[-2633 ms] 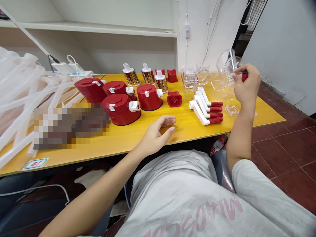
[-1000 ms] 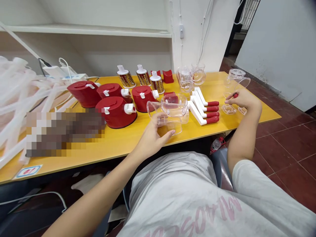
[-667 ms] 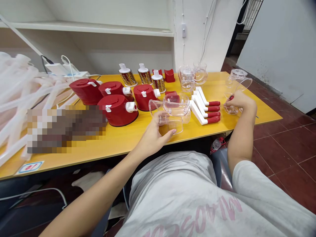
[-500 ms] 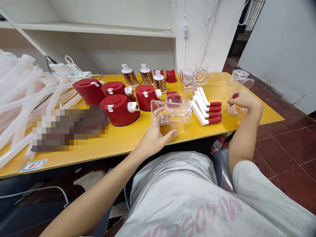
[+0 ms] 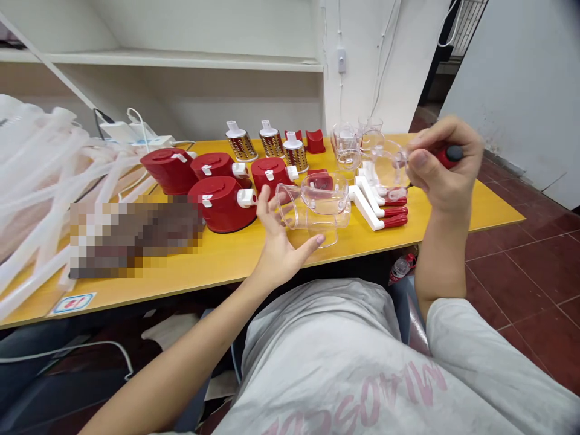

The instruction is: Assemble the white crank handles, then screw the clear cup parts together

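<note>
My left hand [image 5: 278,248] is beside a clear plastic grater housing [image 5: 324,202] near the table's front edge, thumb and fingers spread. Some fingertips show through the clear wall; I cannot tell whether they touch it. Raised over the right part of the table, my right hand [image 5: 446,166] is closed. Between its thumb and fingers is a clear plastic piece [image 5: 390,163], blurred by motion. Tucked in the same palm is a screwdriver [image 5: 451,156] with a red handle and black end; its shaft is mostly hidden. Just below lie white cranks [image 5: 368,205] with red grips.
Several red bases [image 5: 222,202] with white clips stand left of centre. Behind them are metal grater drums [image 5: 240,144] and small red blocks [image 5: 315,141]. More clear housings [image 5: 348,148] stand at the back. Long translucent plastic bags or tubes [image 5: 40,181] cover the left end.
My right hand has risen and moved left, bringing the clear piece from the table's right end, screwdriver still in the palm. My left hand's fingers have spread and drawn back from the housing.
</note>
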The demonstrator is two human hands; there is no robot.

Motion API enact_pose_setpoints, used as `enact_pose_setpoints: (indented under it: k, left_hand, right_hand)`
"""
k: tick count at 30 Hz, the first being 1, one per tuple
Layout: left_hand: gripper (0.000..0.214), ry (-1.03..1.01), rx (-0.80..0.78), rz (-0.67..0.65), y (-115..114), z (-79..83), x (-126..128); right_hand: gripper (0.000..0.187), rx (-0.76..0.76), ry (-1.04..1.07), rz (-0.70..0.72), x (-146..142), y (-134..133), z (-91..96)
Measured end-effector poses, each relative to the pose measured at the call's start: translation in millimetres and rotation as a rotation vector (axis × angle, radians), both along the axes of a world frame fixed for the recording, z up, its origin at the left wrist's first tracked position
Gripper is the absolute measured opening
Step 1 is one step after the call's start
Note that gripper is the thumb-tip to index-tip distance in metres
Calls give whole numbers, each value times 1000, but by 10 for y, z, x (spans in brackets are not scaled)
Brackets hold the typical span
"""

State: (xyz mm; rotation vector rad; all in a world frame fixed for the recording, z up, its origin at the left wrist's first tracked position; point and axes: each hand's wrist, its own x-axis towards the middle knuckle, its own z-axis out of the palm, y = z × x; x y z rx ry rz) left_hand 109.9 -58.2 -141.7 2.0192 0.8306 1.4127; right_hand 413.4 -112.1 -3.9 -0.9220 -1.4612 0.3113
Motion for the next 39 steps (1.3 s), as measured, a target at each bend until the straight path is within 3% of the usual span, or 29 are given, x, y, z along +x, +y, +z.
enact_pose_setpoints:
  k: [5, 9, 11, 16, 19, 22, 26, 28, 33, 39]
  left_hand:
    - [119, -14, 219, 166, -4, 47, -68]
    - [122, -69, 460, 53, 79, 374, -51]
    - [127, -40, 509, 18, 139, 578, -17]
    - [79, 31, 492, -102, 238, 896, 32]
    - [60, 107, 461, -57, 238, 943, 14]
    - [50, 73, 494, -47, 230, 968, -8]
    - [43, 68, 426, -58, 292, 992, 4]
    - [45, 41, 372, -62, 351, 977, 24]
    - [40, 4, 347, -79, 423, 898, 56]
    - [46, 58, 323, -114, 372, 898, 40]
  right_hand:
    - [46, -34, 167, 171, -453, 135, -23]
    - [56, -153, 256, 284, -638, 129, -24]
    - [53, -187, 288, 345, -695, 122, -25]
    - [48, -251, 365, 511, -782, 182, -51]
    - [55, -290, 380, 517, -787, 263, -86]
    - [55, -282, 283, 414, -747, 328, -115]
    - [52, -69, 23, 205, -614, 388, -130]
    - [51, 2, -126, 167, -521, 421, -138]
    - [55, 61, -267, 208, -323, 481, -159]
    - [51, -24, -486, 344, -289, 457, -156]
